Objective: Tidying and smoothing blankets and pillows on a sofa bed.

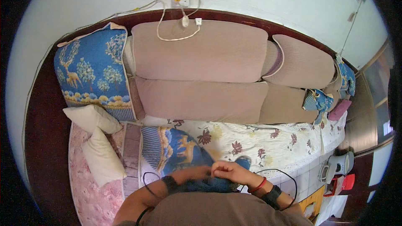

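Observation:
My left hand point(201, 172) is blurred and meets my right hand point(225, 171) in front of my body. The right hand's fingers are curled, with a red band at its wrist; whether either hand holds something is hidden. Just beyond them a blue patterned cloth point(185, 147) with a tan animal figure and striped end lies over the seat. It lies partly on a white floral cover point(245, 135). Behind stand the beige sofa back covers point(201, 50), and a blue deer-patterned cover point(91, 69) hangs at the left.
Two cream cushions point(102, 157) lie at left on a pink floral cover point(97, 201). A white cable point(179, 40) hangs from a wall socket point(185, 0) over the sofa back. At right are a crumpled blue cloth point(318, 100), a pink cushion point(340, 110) and a red stool point(344, 182).

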Available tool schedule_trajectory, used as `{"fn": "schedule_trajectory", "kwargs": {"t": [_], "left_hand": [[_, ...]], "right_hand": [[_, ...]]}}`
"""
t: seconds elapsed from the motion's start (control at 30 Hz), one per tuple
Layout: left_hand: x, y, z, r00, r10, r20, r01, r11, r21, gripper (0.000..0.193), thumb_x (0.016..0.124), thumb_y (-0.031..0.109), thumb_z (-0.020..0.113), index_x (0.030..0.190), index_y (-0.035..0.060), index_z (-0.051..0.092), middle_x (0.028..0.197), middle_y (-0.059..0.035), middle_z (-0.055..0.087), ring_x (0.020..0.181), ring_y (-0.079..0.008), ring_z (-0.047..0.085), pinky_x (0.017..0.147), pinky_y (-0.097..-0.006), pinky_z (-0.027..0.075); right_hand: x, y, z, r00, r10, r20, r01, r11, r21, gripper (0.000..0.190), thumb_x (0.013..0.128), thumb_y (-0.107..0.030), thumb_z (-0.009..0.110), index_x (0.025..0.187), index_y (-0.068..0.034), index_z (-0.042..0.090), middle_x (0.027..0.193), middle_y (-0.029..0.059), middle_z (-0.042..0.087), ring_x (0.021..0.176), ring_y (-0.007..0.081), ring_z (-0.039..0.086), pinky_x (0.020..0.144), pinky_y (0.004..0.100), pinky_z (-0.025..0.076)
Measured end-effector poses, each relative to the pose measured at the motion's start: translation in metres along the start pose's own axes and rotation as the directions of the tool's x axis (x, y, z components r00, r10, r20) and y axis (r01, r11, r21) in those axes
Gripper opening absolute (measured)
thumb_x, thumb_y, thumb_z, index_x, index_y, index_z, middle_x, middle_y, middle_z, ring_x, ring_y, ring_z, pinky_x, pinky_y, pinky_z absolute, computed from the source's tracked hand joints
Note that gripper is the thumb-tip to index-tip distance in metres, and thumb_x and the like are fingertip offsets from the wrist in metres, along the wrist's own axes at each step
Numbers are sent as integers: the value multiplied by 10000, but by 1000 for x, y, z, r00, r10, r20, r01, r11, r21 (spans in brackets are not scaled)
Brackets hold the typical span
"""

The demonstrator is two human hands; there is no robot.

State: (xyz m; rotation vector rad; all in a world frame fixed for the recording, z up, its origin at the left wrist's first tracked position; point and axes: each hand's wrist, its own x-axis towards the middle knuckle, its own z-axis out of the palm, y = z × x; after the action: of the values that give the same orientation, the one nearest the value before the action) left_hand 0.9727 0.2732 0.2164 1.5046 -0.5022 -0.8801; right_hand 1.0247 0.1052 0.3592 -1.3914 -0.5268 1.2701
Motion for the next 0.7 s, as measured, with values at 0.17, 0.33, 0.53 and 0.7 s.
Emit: {"fn": "schedule_trajectory", "kwargs": {"t": [0.17, 0.33, 0.53, 0.7], "left_hand": [[-32, 57, -5, 885, 231, -405, -165, 968, 191, 247, 772, 184, 517, 945, 7, 523, 859, -106, 560, 774, -201, 527, 742, -322, 401], [-40, 126, -33, 927, 11, -375, 50, 987, 151, 213, 797, 166, 516, 964, 35, 538, 827, -34, 565, 779, -91, 498, 697, -233, 400], [-55, 180, -47, 916, 74, -394, 15, 976, 219, 210, 760, 160, 550, 917, 21, 542, 792, -86, 563, 710, -142, 523, 647, -263, 414], [-62, 185, -43, 917, 74, -392, 80, 928, 364, 245, 712, 143, 599, 926, 34, 550, 855, -95, 578, 759, -189, 546, 688, -284, 419]], "right_hand": [[-13, 18, -8, 975, -58, -214, -3, 962, -274, 557, 766, -217, 569, 1233, -88, 294, 1182, 131, 411, 1052, 207, 427, 876, 300, 342], [-6, 12, -15, 956, -260, -136, 147, 826, -544, 483, 685, -142, 642, 1116, -48, 443, 1109, 89, 463, 990, 134, 420, 801, 256, 364], [-7, -49, -17, 975, -219, -36, 217, 975, -43, 209, 687, -171, 651, 761, -46, 501, 664, -45, 425, 653, 46, 386, 592, 193, 331], [-21, -67, -32, 914, -380, -142, 378, 925, -39, 193, 678, -109, 658, 716, -55, 477, 639, -59, 416, 615, 32, 383, 549, 179, 312]]}}
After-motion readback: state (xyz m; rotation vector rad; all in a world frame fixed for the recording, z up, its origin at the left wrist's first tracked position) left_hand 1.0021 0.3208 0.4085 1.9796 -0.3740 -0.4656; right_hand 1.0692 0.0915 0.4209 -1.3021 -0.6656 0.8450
